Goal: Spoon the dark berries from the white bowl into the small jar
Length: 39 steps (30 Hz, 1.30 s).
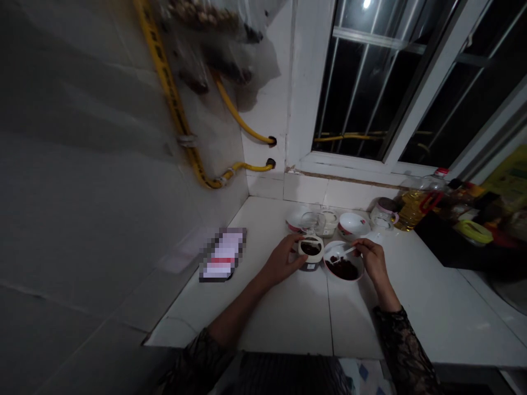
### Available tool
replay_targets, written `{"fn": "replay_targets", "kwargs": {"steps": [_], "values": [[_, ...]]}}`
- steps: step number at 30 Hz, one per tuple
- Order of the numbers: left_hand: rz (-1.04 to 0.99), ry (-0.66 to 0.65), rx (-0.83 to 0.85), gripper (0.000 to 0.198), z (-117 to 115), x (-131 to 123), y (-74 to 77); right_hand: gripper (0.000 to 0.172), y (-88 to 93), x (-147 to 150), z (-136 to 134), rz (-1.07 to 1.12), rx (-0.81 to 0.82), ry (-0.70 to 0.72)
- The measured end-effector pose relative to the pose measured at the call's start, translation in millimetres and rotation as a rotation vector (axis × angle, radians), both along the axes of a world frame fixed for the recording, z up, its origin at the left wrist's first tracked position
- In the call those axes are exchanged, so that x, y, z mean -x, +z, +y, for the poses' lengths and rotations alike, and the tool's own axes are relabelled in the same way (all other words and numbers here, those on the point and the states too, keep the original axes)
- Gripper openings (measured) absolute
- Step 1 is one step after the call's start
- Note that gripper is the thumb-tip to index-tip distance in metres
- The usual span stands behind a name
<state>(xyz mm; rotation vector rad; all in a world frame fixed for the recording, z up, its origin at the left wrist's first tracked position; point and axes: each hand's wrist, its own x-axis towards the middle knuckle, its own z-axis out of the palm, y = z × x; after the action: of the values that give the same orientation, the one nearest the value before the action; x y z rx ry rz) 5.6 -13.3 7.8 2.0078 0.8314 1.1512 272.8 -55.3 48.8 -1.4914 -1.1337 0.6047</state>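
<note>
My left hand (287,258) is wrapped round the side of a small seasoning jar (310,264) with a pale rim, its clear lid (312,222) flipped up at the back. Dark contents show inside the jar. Just to the right stands a white bowl (358,274) holding a dark reddish-brown substance (342,269). My right hand (371,258) pinches the handle of a small white spoon (345,253), whose end is down in the bowl over the dark substance.
Behind stand another white bowl (354,224), a second seasoning jar (329,220) and a lidded glass jar (383,213). An oil bottle (411,206) and a black box of condiments (442,241) are at right. A phone (224,255) lies left, by the tiled wall.
</note>
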Motion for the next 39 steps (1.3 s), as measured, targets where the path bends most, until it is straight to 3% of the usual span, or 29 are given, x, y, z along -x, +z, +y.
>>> {"fn": "replay_targets", "kwargs": {"steps": [20, 33, 36, 39], "values": [[-0.004, -0.003, -0.018, 0.042, 1.3, -0.2, -1.8, 0.019, 0.1, 0.5, 0.0, 0.038, -0.026, -0.051], [-0.007, -0.004, 0.006, 0.043, 0.5, -0.8, -0.3, 0.024, 3.1, 5.8, 1.7, 0.199, -0.071, -0.021], [-0.008, -0.001, 0.007, 0.043, 1.2, -0.9, -1.3, 0.028, 1.1, 23.0, -0.8, 0.092, -0.168, -0.03], [-0.008, -0.003, 0.0, 0.042, 1.5, -0.6, -2.0, 0.023, 0.3, 41.6, -7.6, -0.238, -0.379, -0.035]]}}
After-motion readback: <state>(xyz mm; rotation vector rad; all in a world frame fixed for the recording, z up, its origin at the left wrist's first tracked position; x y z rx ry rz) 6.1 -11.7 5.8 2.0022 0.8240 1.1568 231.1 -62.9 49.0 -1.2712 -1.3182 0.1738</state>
